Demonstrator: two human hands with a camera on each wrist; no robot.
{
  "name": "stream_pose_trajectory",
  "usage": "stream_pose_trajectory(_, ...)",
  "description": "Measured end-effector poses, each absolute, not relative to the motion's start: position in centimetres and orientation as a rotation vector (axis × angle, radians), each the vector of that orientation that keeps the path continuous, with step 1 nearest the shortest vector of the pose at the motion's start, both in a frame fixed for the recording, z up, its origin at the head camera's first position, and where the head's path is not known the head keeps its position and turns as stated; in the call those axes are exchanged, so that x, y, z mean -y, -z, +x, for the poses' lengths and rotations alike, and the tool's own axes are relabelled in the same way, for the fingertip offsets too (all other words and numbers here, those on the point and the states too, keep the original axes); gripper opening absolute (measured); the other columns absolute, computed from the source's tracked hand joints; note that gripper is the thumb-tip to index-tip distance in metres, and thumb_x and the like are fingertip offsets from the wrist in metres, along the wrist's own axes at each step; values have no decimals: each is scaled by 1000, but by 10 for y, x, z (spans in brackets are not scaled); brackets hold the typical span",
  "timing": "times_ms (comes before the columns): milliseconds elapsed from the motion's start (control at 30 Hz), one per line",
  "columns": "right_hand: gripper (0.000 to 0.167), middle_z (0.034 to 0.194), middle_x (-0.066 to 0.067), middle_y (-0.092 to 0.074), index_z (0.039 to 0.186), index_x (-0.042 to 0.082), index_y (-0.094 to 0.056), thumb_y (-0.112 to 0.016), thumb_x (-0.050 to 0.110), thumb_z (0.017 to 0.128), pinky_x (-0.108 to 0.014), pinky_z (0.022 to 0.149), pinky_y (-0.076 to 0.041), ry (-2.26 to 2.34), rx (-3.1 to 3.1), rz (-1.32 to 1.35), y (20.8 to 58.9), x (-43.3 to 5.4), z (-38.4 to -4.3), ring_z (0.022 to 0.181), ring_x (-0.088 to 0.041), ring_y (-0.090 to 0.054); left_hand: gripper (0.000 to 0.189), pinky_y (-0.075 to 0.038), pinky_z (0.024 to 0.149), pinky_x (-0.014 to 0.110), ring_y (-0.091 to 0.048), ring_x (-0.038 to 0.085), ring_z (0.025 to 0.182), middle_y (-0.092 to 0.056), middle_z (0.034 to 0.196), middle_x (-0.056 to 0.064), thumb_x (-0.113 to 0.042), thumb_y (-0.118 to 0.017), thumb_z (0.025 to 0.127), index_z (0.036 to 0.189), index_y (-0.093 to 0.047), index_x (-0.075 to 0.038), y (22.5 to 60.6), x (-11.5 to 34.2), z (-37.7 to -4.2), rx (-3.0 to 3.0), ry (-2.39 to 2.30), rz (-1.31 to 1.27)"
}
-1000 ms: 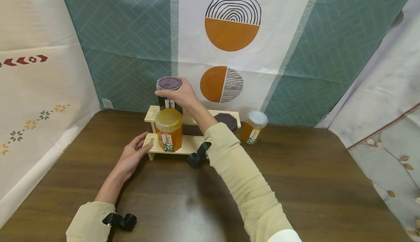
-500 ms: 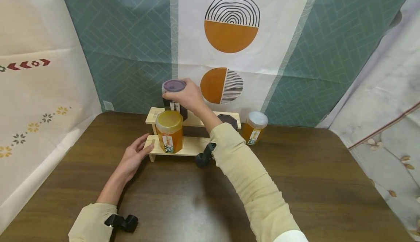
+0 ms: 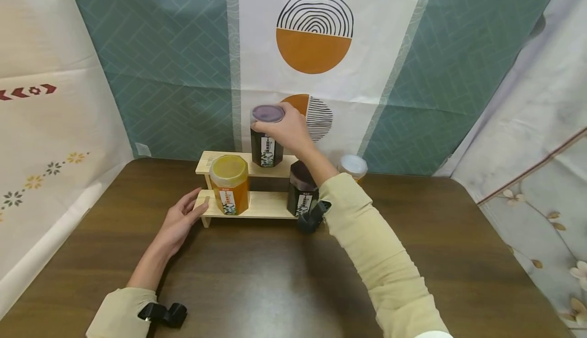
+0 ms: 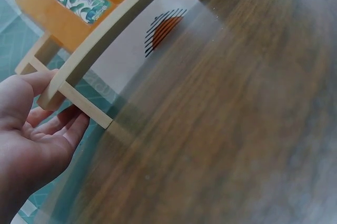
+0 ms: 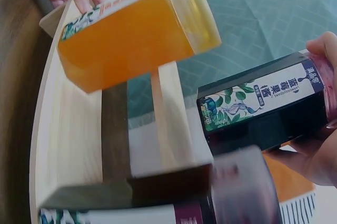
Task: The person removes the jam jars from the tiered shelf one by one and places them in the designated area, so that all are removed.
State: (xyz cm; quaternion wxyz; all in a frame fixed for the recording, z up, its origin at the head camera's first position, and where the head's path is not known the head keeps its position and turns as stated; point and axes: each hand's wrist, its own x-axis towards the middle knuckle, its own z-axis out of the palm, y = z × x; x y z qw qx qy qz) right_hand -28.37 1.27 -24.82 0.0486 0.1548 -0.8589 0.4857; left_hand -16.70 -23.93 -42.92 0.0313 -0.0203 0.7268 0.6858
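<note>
My right hand (image 3: 290,128) grips a dark jam jar (image 3: 267,148) around its purple lid, thumb in front and fingers behind. The jar is upright over the upper tier of a small two-step wooden rack (image 3: 268,206). In the right wrist view a white label with blueberry-type print shows on the jar (image 5: 260,103). My left hand (image 3: 180,222) holds the left end of the lower step, thumb on top and fingers below, as the left wrist view also shows the hand (image 4: 39,129). On that step stand an orange jar (image 3: 229,187) with a yellow lid and a second dark jar (image 3: 302,192).
Another orange jar (image 3: 353,165) with a whitish lid stands right of the rack, partly behind my right forearm. A patterned cloth backdrop (image 3: 183,73) rises close behind the rack. The brown table (image 3: 257,277) spreads in front.
My right hand has moved right along the upper tier with the dark jar, uncovering more of the second dark jar. The left hand keeps its place on the rack's end.
</note>
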Motion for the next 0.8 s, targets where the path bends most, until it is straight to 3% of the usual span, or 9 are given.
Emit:
stream_pose_trajectory(300,60,109,-6,-59,125,8,-55,-78,34,75,-33,78,-50,-1549,2603,413,247,-54,-282,96,-20,-56,77,-40,95,15,-38,18,129,-25,153,22,-34,-55,100,156,-10,-6,429,239,-169,-2245,-2068,-84)
stream_pose_trajectory(800,66,121,-14,-56,137,8,-49,-75,32,81,-43,84,-48,-1553,2577,331,242,-121,-285,103,-29,-53,79,-40,95,15,-43,7,120,-22,154,24,-35,-56,99,156,-9,-6,428,239,-168,-2249,-2055,-104)
